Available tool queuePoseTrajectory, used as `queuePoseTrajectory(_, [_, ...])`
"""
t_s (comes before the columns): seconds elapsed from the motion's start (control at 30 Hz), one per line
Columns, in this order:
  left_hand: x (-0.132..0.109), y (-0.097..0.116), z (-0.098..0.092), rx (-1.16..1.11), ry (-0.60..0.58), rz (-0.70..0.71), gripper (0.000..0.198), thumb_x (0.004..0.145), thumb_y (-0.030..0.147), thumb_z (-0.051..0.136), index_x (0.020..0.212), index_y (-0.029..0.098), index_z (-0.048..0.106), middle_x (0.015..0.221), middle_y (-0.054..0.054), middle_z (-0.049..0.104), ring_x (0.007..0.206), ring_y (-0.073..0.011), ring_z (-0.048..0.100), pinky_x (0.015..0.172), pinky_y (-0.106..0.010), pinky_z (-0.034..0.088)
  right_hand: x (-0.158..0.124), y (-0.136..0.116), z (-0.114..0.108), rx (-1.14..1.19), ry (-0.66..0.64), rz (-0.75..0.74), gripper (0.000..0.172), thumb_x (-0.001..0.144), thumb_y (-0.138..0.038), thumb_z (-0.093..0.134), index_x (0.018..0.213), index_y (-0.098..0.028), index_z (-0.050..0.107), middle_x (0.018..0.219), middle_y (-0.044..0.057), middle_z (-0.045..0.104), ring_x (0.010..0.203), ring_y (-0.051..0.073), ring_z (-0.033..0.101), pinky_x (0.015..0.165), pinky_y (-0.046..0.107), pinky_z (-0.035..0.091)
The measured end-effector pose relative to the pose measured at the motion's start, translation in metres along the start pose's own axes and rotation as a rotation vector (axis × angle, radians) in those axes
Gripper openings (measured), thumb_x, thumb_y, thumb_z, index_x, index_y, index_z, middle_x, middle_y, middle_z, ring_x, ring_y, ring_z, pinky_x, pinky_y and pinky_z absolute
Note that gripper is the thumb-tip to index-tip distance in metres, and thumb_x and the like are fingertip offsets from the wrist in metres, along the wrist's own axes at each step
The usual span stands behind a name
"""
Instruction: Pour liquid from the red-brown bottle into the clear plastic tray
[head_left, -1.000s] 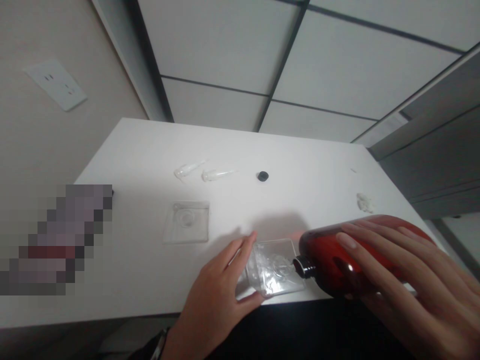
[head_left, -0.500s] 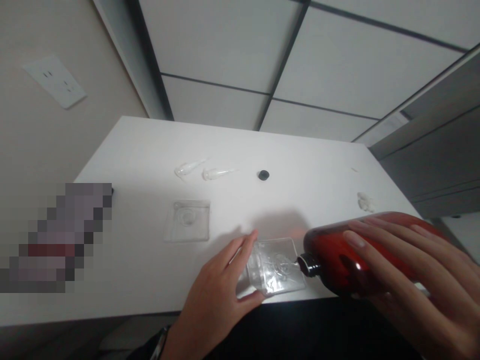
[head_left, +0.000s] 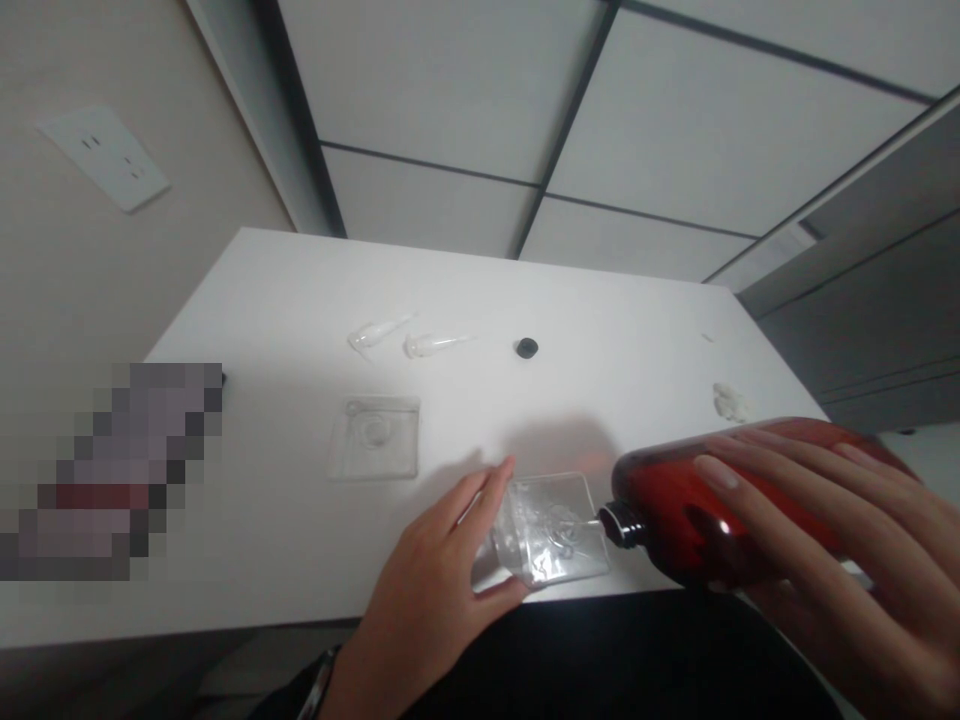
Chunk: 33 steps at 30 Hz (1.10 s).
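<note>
My left hand (head_left: pixel 442 570) grips the left side of a clear, square plastic mould-like case (head_left: pixel 559 535) near the table's front edge, thumb in front and fingers behind. The case has a round shape in its middle. My right hand (head_left: pixel 832 540) is wrapped around a large amber-red bottle (head_left: pixel 675 510), tipped on its side with its uncapped mouth pointing left over the case. A thin stream of clear liquid runs from the mouth onto the round shape. A similar clear square case (head_left: pixel 375 455) lies apart, to the left. The right hand's thumb is hidden.
On the white table (head_left: pixel 285 300), two clear pieces with thin tails (head_left: pixel 439 345) lie behind the left case. A black cap (head_left: pixel 527 348) sits mid-table. Crumpled whitish material (head_left: pixel 730 402) lies at the right. A blurred-out object (head_left: pixel 120 470) is at the left edge.
The bottle has shifted slightly right, and a longer stretch of stream shows between its mouth and the case. My left hand keeps its hold.
</note>
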<state>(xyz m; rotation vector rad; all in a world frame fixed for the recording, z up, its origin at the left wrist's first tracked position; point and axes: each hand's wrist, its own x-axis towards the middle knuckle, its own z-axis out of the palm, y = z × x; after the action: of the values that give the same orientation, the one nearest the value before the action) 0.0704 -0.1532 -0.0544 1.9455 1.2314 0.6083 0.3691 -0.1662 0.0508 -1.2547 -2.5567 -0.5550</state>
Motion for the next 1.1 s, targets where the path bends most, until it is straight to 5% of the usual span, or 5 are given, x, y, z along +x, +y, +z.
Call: queuePoseTrajectory(1.1, [0.001,0.000,-0.001,-0.004,0.026,0.027,0.101,0.082,0.023,0.090,0.167,0.033,0.037,0.166,-0.010,0.052,0.148,-0.0321,0.058,0.119,-0.049,0.055,-0.006,0.004,-0.012,-0.033,-0.087,0.062,0.080,0.101,-0.008,0.055,0.171,-0.036,0.029,0.170,0.007,0.046,0.146,0.040,0.057,0.123,0.065,0.046])
